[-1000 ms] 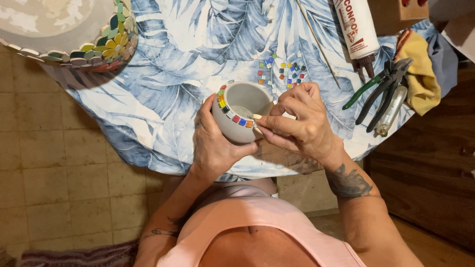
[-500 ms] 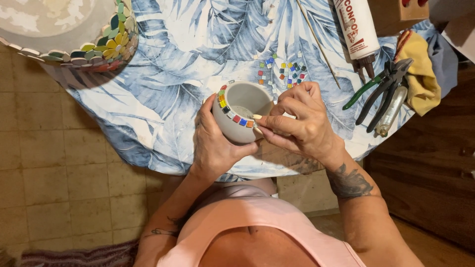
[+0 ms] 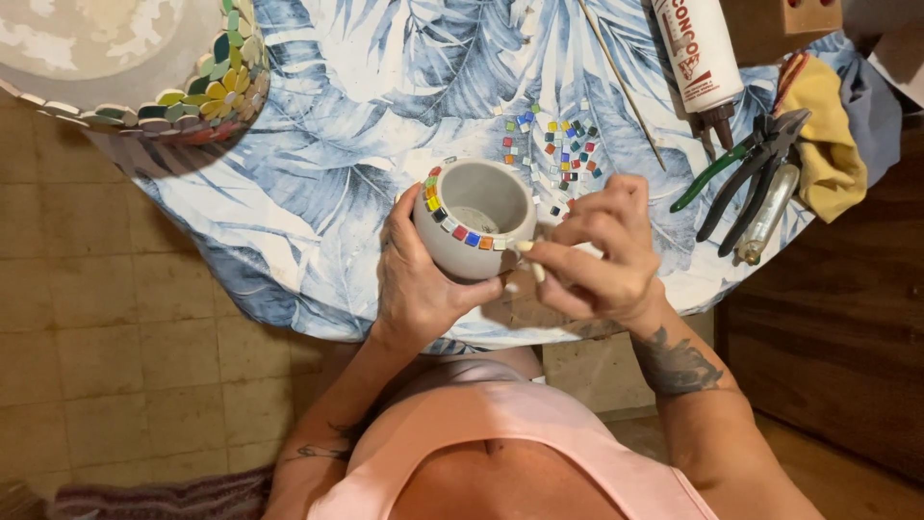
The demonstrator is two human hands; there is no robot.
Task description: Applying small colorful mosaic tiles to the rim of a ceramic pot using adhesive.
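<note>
My left hand (image 3: 416, 279) grips a small round grey pot (image 3: 474, 229) from its left and underside, holding it over the near edge of the table. A row of small coloured square tiles runs along the pot's rim. My right hand (image 3: 597, 252) is at the pot's right rim, its fingertips pinched together on something small and pale; I cannot make out what it is. A scatter of loose coloured mosaic tiles (image 3: 553, 154) lies on the cloth just beyond the pot.
A blue-and-white leaf-print cloth (image 3: 327, 125) covers the round table. A big mosaic bowl (image 3: 144, 77) sits at far left. At right lie an adhesive tube (image 3: 698, 58), a thin stick (image 3: 621, 87), green-handled nippers (image 3: 746, 169) and a yellow rag (image 3: 828, 144). Tiled floor lies below.
</note>
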